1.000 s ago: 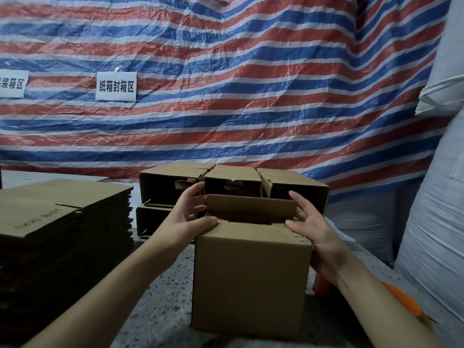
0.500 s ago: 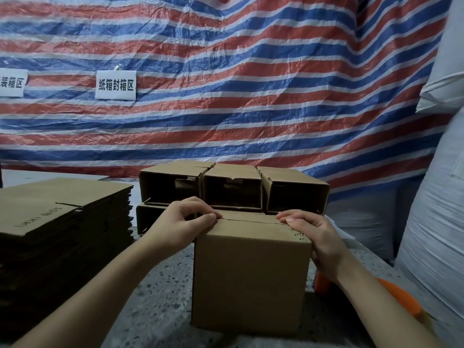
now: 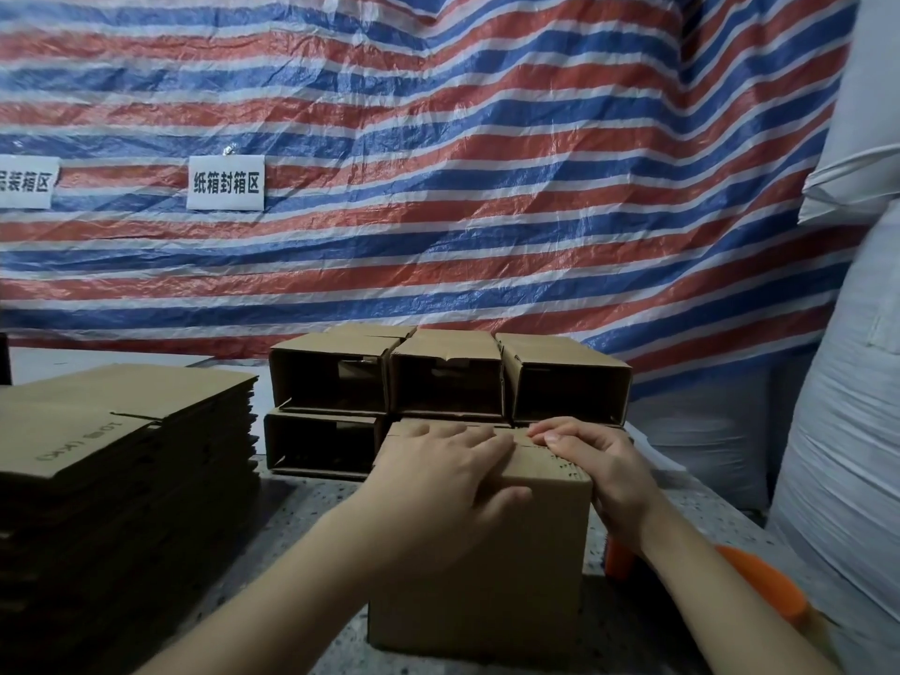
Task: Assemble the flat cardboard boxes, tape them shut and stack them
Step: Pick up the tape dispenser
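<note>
Closing flaps on the box at the desk's near middle, left hand spread flat on top, right hand curled over the right edge; tape needed next.

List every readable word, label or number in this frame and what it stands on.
"纸箱封箱区": white sign on the striped tarp.
"…装箱区": left sign, first character cut off by the frame edge.
"10号 (KK)", roughly: top flat carton, printed upside down, dim and uncertain.
No other text is visible.
</note>
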`<state>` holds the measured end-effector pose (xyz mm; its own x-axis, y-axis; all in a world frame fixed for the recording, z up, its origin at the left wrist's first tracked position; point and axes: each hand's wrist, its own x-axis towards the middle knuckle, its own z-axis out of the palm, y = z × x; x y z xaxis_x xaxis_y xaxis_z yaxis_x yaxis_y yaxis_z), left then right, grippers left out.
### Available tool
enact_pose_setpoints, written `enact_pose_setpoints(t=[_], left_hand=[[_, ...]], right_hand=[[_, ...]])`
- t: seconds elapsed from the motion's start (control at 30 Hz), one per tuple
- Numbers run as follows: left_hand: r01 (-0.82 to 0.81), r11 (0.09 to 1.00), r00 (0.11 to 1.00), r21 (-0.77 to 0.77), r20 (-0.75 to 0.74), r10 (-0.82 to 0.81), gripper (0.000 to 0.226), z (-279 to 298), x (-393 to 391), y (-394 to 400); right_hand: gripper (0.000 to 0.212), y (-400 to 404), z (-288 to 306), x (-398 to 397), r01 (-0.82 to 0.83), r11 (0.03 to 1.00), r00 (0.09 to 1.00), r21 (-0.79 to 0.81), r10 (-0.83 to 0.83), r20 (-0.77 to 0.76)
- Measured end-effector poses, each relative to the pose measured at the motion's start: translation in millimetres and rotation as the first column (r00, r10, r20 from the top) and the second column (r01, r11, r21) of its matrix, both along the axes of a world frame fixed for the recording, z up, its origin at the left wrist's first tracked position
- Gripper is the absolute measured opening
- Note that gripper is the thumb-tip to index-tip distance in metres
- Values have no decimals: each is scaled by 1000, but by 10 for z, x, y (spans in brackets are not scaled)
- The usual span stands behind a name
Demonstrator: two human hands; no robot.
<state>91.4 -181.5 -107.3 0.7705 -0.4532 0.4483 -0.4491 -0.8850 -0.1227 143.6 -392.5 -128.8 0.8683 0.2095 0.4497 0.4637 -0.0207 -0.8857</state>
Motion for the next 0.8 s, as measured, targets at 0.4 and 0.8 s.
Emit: enact_pose_setpoints(t=[0.4, 0.8], left_hand=[[27, 1000, 998, -3, 62, -26, 78, -9, 9, 16], [29, 999, 996, -45, 87, -25, 81, -79, 69, 10]], right_hand=[[40, -227, 270, 25, 144, 964, 988, -222, -151, -16], [71, -964, -271, -229, 239, -83, 751, -967, -616, 239]])
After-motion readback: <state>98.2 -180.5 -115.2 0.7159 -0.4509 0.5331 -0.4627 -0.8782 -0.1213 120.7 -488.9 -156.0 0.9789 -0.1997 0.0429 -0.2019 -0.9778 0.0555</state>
